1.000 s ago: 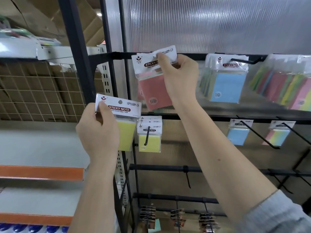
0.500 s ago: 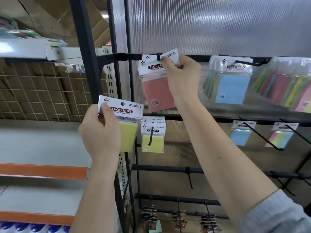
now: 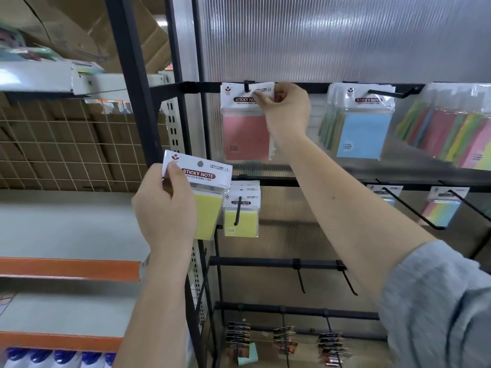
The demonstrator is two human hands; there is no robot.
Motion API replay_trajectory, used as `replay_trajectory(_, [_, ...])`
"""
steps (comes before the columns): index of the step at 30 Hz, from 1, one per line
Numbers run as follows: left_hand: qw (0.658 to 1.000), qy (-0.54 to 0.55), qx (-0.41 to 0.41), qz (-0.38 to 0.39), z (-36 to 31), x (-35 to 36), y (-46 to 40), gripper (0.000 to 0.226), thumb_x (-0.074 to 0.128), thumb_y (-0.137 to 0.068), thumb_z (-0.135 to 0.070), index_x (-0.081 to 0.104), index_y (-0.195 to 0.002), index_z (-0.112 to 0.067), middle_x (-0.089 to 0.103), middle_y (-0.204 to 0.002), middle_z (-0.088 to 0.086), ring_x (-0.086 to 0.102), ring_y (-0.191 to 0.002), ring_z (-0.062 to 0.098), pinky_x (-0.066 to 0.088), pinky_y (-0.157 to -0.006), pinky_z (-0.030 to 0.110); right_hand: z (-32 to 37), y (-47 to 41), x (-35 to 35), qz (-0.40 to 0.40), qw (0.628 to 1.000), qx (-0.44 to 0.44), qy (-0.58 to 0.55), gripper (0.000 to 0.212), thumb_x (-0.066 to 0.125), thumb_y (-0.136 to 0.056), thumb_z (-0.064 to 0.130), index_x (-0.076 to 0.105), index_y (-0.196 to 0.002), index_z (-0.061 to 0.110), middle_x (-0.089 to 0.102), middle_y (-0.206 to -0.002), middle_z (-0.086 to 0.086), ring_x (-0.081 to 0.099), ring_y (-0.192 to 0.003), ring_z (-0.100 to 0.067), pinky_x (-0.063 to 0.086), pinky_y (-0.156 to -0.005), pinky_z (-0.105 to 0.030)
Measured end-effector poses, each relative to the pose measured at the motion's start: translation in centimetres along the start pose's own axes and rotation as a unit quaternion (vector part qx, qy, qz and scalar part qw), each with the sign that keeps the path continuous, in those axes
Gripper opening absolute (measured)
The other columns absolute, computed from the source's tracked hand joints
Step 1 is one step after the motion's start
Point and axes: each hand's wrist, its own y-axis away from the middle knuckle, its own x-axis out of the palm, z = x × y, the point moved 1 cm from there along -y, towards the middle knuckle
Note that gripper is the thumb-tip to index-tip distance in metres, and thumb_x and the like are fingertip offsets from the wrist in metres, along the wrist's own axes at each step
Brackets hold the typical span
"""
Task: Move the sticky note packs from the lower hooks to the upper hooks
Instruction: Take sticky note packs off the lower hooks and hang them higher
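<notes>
Pink sticky-note pack [image 3: 245, 134] pinched by right hand [image 3: 288, 110] at black upper hook [image 3: 246, 86]; yellow sticky-note pack [image 3: 203, 192] gripped in left hand [image 3: 164, 208]. Risk: header tearing if tugged.

the pink pack [image 3: 245, 134] is wrapped in clear glossy plastic film, with a white printed card header of matt paper. the same film and card are seen on the yellow pack [image 3: 206, 205] and on the blue pack [image 3: 361, 134], where the plastic is wrinkled and catches the light. the hooks [image 3: 386, 93] and rails [image 3: 268, 262] are made of black-painted metal with a dull sheen. the back panel [image 3: 332, 38] is ribbed translucent plastic, faintly glossy. the grid [image 3: 66, 144] is thin pale-coated wire. brown matt cardboard [image 3: 79, 27] is seen above it. the sleeve [image 3: 438, 301] is soft grey-blue woven cloth.
</notes>
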Motion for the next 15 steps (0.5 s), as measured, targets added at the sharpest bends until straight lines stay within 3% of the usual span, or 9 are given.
replay_trajectory(2, [1.0,-0.002,0.0,0.009,0.0,0.1,0.0,0.031,0.04,-0.101,-0.023,0.054,-0.078,-0.008,0.054,-0.07,-0.021,0.053,-0.063,-0.02,0.039,-0.05,0.003,-0.4,0.0,-0.2,-0.005,1.0,0.001,-0.009,0.018,0.07,-0.085,0.025,0.056,-0.076,0.018,0.052,-0.068,0.006,0.044,-0.057,-0.006,0.029,-0.048,-0.011])
replay_trajectory(5, [1.0,-0.008,0.002,0.027,-0.4,0.6,0.1,0.031,0.039,-0.101,-0.025,0.052,-0.078,-0.008,0.053,-0.071,-0.02,0.052,-0.063,-0.021,0.039,-0.05,0.003,-1.0,0.5,-1.2,-0.027,1.0,0.003,-0.013,0.012,0.066,-0.087,0.022,0.062,-0.097,0.017,0.062,-0.083,0.006,0.057,-0.073,-0.007,0.037,-0.057,-0.011])
replay_trajectory(9, [0.999,-0.017,0.006,0.046,-1.6,1.6,0.5,0.032,0.039,-0.1,-0.027,0.052,-0.078,-0.007,0.051,-0.069,-0.018,0.05,-0.061,-0.019,0.038,-0.051,0.002,-1.9,1.4,-4.1,-0.059,0.998,-0.011,-0.002,0.005,0.058,-0.092,0.024,0.063,-0.094,0.022,0.065,-0.084,0.008,0.062,-0.079,-0.008,0.043,-0.063,-0.013])
replay_trajectory(13, [0.997,-0.027,0.014,0.069,-2.6,3.0,1.8,0.034,0.038,-0.101,-0.029,0.052,-0.081,-0.006,0.051,-0.072,-0.018,0.053,-0.061,-0.012,0.039,-0.052,0.002,-3.8,2.9,-8.7,-0.063,0.998,-0.026,0.007,0.012,0.054,-0.094,0.024,0.062,-0.085,0.023,0.065,-0.074,0.006,0.065,-0.079,-0.017,0.053,-0.077,-0.034])
replay_trajectory(15, [0.996,-0.032,0.018,0.078,-3.3,3.8,2.8,0.034,0.037,-0.101,-0.031,0.054,-0.083,-0.007,0.052,-0.073,-0.017,0.051,-0.063,-0.004,0.04,-0.052,0.005,-5.1,4.2,-11.7,-0.056,0.998,-0.017,0.028,0.017,0.054,-0.094,0.023,0.063,-0.08,0.02,0.063,-0.067,0.007,0.063,-0.073,-0.017,0.053,-0.076,-0.035])
